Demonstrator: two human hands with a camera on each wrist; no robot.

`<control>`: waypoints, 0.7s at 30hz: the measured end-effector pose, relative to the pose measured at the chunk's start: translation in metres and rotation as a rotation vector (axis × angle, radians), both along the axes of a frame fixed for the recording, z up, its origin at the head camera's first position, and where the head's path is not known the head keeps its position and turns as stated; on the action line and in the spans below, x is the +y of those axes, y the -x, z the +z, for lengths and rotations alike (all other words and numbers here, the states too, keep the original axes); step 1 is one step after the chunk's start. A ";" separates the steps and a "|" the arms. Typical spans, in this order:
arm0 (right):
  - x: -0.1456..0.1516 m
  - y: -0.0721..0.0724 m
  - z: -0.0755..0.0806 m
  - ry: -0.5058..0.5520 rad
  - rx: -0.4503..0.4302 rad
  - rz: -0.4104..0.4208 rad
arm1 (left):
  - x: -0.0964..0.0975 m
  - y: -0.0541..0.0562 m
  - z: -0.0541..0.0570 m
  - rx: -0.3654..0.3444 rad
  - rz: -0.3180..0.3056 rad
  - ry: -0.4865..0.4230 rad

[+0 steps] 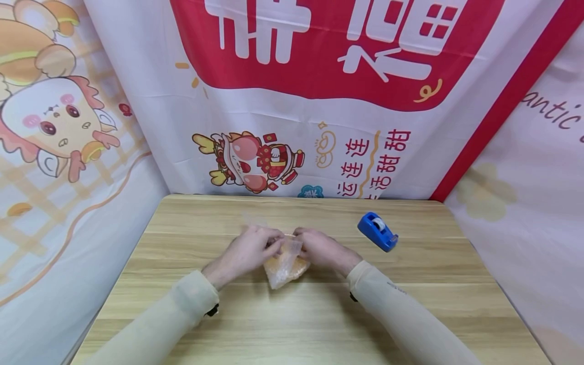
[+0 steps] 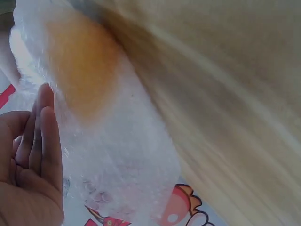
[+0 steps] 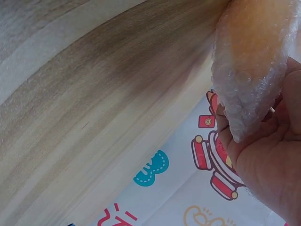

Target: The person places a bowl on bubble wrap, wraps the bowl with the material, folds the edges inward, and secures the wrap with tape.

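A clear sheet of bubble wrap [image 1: 279, 276] lies folded about an orange object [image 2: 84, 66], whose kind the wrap blurs. At the wrap's left side my left hand [image 1: 250, 251] pinches the sheet between thumb and fingers. In the left wrist view, fingers [image 2: 49, 136] of that hand stand along the wrap, and a loose flap spreads beside them. My right hand [image 1: 324, 250] grips the other side. The right wrist view has a narrow folded end of the wrap [image 3: 249, 99] between this hand's thumb and fingers. The fingertips are partly hidden behind the wrap.
A blue tape dispenser [image 1: 377, 231] with a roll of tape stands on the wooden table [image 1: 283, 329], to the right of my right hand. Printed cloth [image 1: 283, 111] hangs behind the table's far edge, with more cloth at both sides.
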State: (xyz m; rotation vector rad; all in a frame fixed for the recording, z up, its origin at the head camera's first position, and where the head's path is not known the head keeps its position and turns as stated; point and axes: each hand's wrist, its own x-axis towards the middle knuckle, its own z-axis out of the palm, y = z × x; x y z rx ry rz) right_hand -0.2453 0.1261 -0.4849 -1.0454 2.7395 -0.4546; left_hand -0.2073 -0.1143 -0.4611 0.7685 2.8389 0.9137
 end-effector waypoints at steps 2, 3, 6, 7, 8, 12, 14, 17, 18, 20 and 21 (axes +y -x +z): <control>0.000 0.000 0.001 -0.003 -0.017 -0.007 | -0.001 -0.001 -0.003 -0.004 -0.033 0.004; 0.000 0.000 0.001 -0.003 -0.025 -0.012 | -0.003 -0.002 -0.005 0.017 -0.055 0.020; 0.001 0.001 0.000 -0.005 -0.036 -0.013 | -0.008 -0.005 -0.011 0.074 -0.129 0.074; 0.001 0.001 0.000 -0.006 -0.038 -0.010 | -0.010 -0.007 -0.013 0.092 -0.153 0.091; 0.002 0.002 -0.001 -0.007 -0.041 -0.007 | -0.012 -0.008 -0.015 0.107 -0.173 0.108; 0.004 0.003 -0.001 -0.010 -0.089 0.003 | -0.020 -0.015 -0.020 0.096 -0.228 0.153; 0.005 0.003 0.000 -0.003 -0.125 0.001 | -0.023 -0.019 -0.022 0.095 -0.244 0.183; 0.008 0.003 0.002 0.014 -0.175 -0.008 | -0.027 -0.023 -0.026 0.103 -0.258 0.224; 0.009 0.003 0.002 0.022 -0.189 -0.012 | -0.028 -0.023 -0.027 0.117 -0.266 0.238; 0.011 0.002 0.002 0.043 -0.203 -0.013 | -0.029 -0.024 -0.029 0.133 -0.276 0.259; 0.012 0.002 0.002 0.050 -0.212 -0.018 | -0.029 -0.023 -0.029 0.131 -0.281 0.264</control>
